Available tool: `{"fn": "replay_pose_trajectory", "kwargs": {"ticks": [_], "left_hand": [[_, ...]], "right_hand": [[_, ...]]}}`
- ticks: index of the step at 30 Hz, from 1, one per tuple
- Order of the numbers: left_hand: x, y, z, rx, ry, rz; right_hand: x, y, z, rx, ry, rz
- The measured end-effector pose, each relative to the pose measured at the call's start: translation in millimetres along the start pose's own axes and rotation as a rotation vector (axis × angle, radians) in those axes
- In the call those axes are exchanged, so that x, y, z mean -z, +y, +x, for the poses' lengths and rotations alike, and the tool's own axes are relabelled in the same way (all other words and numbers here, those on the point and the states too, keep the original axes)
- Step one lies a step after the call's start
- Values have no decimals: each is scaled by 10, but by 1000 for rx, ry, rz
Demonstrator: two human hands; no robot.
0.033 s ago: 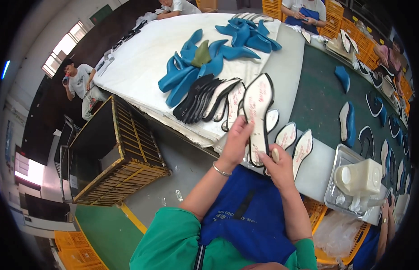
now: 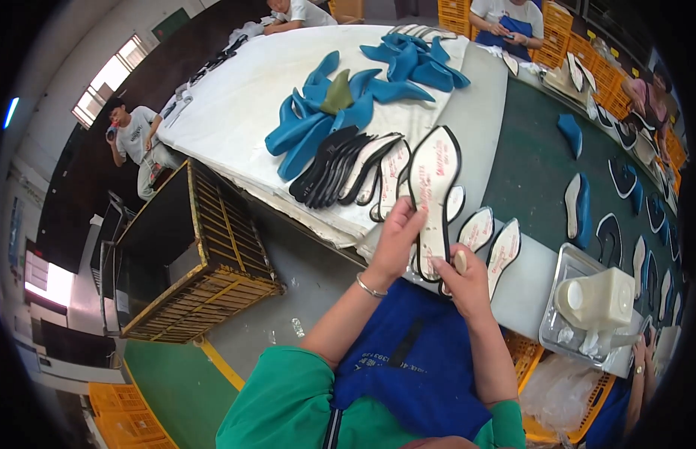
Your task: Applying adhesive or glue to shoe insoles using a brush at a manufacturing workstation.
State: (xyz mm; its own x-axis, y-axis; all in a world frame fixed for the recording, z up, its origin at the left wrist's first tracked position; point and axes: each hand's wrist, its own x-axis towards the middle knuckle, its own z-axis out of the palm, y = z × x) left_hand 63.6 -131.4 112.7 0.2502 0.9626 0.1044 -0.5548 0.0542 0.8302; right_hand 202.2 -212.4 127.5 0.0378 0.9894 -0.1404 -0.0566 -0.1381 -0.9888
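Both hands hold a pale shoe insole (image 2: 435,176) with a black rim and red print, tilted above the table edge. My left hand (image 2: 400,230) is closed on its left side near the middle. My right hand (image 2: 468,281) pinches its lower end, the thumb on the pale face. A small beige rod-like piece (image 2: 460,261) sticks up between the right fingers; its kind I cannot make out. Left of the hands, black-edged insoles (image 2: 329,168) lie overlapping in a row. Two more insoles (image 2: 504,248) rest close to the right hand.
Blue shoe-shaped pieces (image 2: 299,135) and one olive piece (image 2: 337,93) are heaped on the white-covered table (image 2: 236,97). At right, a green belt (image 2: 531,172) carries soles. A metal tray (image 2: 548,322) holds a cream container (image 2: 614,292). A yellow-slatted cart (image 2: 202,288) stands left. Other people sit or work around.
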Motion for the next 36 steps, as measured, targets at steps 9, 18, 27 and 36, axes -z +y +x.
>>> {"fn": "replay_pose_trajectory", "kwargs": {"ticks": [9,18,27,36], "left_hand": [[-133,112,-84,118,-250,117],[-149,-16,-152,173,-286,238],[-49,-108,-159,221,-282,172],[95,-326,-64,273,-109,-149]], "right_hand": [[144,26,0,-22,-21,374],[162,145,33,59,119,308],[210,100,18,47,29,293],[262,156,143,-51,45,424]]}}
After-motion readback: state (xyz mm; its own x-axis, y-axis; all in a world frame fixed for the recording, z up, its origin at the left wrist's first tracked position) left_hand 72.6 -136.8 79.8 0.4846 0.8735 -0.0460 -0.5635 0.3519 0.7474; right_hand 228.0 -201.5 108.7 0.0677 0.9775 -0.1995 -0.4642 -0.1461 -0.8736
